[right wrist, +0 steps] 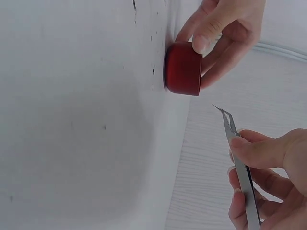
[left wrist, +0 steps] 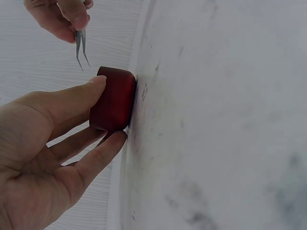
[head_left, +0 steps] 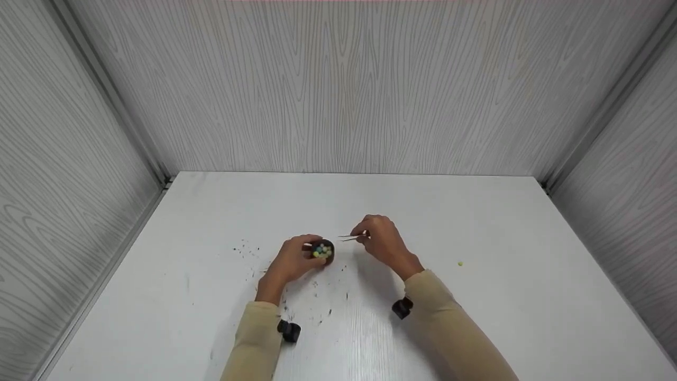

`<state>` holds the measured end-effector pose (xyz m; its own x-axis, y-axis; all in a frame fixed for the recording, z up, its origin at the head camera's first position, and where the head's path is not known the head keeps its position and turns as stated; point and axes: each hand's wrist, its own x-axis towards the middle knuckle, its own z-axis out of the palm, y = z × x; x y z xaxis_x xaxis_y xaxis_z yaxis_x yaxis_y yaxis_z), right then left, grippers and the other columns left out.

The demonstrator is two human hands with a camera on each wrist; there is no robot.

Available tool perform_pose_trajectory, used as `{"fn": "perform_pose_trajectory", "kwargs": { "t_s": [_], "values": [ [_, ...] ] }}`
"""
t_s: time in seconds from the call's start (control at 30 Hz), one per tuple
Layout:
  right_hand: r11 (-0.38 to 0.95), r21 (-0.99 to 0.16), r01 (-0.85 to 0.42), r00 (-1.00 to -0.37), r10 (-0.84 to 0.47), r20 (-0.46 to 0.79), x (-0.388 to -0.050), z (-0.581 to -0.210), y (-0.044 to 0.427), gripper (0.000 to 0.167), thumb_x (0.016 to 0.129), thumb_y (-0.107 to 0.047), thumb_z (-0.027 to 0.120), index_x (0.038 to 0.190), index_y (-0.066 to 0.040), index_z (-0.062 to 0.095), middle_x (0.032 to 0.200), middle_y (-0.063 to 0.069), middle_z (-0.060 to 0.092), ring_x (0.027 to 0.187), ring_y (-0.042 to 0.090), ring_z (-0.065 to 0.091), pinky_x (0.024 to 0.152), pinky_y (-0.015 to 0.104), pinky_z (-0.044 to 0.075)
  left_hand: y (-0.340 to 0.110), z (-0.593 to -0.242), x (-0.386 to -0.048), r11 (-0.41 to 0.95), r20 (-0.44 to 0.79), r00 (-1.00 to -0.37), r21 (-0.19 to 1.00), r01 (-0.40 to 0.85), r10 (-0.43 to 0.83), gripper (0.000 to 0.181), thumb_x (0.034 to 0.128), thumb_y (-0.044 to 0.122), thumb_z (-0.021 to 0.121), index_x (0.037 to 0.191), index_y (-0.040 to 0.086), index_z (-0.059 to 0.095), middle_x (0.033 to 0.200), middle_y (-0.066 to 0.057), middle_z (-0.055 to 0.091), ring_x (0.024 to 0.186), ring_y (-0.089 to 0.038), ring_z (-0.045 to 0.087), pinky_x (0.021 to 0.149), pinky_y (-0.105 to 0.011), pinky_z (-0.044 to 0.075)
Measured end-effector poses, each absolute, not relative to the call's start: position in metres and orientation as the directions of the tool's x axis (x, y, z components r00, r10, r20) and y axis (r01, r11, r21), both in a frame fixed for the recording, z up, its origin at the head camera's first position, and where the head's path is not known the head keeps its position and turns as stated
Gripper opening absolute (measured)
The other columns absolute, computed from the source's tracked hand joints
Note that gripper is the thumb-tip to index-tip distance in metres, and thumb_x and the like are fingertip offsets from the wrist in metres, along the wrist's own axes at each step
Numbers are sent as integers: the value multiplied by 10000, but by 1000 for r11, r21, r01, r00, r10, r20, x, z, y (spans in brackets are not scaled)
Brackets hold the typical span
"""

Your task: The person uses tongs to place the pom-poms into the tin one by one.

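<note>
My left hand (head_left: pixel 290 260) grips a small dark red cup (left wrist: pixel 115 100) at its side, thumb on one side and fingers on the other. The cup stands on the white table, and several small yellow, green and blue beads (head_left: pixel 321 251) show inside it. To the right, my right hand (head_left: pixel 385 242) pinches metal tweezers (right wrist: pixel 245 187) with bent tips. Those tips point toward the cup, slightly apart from each other and clear of its rim. Nothing is visible between them.
A single yellow bead (head_left: pixel 460 263) lies on the white table (head_left: pixel 502 317), to the right of my right hand. Dark specks and smudges mark the tabletop around my left hand. Wood-grained panels (head_left: pixel 338 90) stand at the back and both sides.
</note>
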<state>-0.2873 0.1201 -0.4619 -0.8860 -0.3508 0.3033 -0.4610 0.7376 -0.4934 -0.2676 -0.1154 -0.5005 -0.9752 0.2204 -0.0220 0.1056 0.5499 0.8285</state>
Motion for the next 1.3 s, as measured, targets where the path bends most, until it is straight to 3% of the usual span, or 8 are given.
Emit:
{"fn": "perform_pose_trajectory", "kwargs": {
  "t_s": [0.57, 1.07, 1.3],
  "values": [
    [710, -512, -483, -876, -378, 301, -270, -448, 195, 183, 848, 117, 750, 940, -23, 825, 902, 126, 756, 817, 250, 703, 712, 371, 593, -119, -505, -269, 531, -19, -969, 839, 119, 246, 520, 922, 76, 770, 1417, 66, 610, 1443, -195, 593, 1290, -390, 629, 1088, -515, 521],
    [784, -481, -393, -917, -376, 137, -253, -447, 255, 181, 847, 104, 747, 930, -37, 824, 900, 109, 770, 788, 207, 676, 661, 294, 537, -119, -504, -269, 514, 5, -966, 846, 141, 258, 504, 926, 75, 765, 1406, 51, 615, 1437, -199, 598, 1286, -403, 628, 1080, -524, 523],
    [802, -464, -376, -918, -389, 71, -252, -451, 265, 172, 840, 100, 753, 912, -38, 828, 900, 113, 786, 784, 223, 693, 659, 347, 570, -119, -505, -268, 516, 11, -968, 845, 144, 252, 499, 927, 84, 766, 1402, 53, 617, 1435, -199, 600, 1283, -400, 630, 1076, -528, 524]
  ]
}}
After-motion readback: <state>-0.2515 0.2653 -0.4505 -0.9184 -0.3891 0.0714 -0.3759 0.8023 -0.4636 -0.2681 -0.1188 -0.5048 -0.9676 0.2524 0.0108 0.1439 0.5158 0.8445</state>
